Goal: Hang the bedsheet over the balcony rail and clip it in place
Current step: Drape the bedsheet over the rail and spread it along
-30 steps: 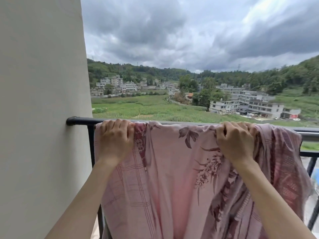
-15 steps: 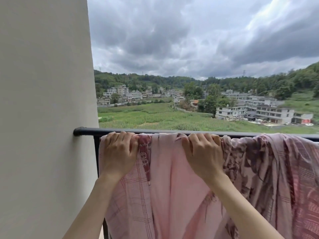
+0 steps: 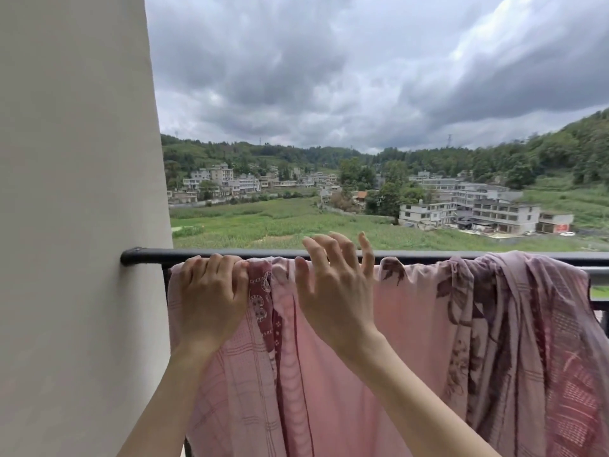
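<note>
A pink bedsheet with dark red flower and check patterns hangs over the black balcony rail. It is bunched in folds at the right. My left hand is closed on the sheet's top edge at the rail, close to the wall. Just to its right, my right hand is lifted off the rail with its fingers spread, holding nothing. No clip is in view.
A plain beige wall fills the left side, and the rail ends in it. Beyond the rail lie green fields, white buildings, wooded hills and a cloudy sky. A second, lighter rail section shows at the far right.
My right hand has slid left along the rail toward my left hand and let go of the sheet, fingers now spread. My left hand has kept its grip.
</note>
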The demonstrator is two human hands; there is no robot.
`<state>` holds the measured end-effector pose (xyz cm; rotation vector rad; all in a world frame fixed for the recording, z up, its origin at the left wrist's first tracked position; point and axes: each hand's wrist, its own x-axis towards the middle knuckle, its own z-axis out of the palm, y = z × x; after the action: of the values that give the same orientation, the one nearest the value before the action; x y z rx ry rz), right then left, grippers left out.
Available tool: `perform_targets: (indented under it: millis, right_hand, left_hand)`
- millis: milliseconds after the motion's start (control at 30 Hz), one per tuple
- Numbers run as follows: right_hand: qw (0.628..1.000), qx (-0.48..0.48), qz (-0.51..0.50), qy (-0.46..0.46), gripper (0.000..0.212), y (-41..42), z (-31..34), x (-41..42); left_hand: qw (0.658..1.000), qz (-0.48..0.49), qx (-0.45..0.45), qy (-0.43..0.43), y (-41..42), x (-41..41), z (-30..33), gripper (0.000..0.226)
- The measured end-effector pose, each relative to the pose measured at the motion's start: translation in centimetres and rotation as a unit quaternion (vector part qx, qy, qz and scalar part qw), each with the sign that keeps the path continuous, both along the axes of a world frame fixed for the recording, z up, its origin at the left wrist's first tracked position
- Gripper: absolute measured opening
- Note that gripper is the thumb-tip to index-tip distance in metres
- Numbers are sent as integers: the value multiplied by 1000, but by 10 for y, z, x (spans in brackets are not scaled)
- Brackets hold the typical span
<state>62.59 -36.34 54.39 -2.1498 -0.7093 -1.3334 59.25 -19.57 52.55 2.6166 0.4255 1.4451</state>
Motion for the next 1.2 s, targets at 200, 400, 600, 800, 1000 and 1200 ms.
perform_targets:
  millis: [200, 400, 600, 800, 1000, 1200]
  right_hand:
    - [996, -65, -27, -54, 33, -12, -21, -10]
    - [991, -10, -110, -76, 32, -113, -27, 18]
    - [993, 69, -56, 81, 40, -74, -16, -6]
    - [994, -61, 47, 81, 44, 5, -9, -39]
    - [995, -82, -52, 26, 45, -54, -20, -19]
    - [995, -12, -65, 70, 43, -61, -7, -25]
  left_hand:
    - [1000, -2, 19, -1, -8, -34, -6, 48]
    - [999, -27, 27, -14, -10, -38, -8, 44]
    - [1000, -13, 19, -6, -9, -40, -12, 43]
    - [1000, -14, 24, -11, -15, -43, -12, 43]
    - [998, -41, 48, -26, -5, -57, -5, 38]
    - [997, -65, 45, -3, -11, -66, 1, 43]
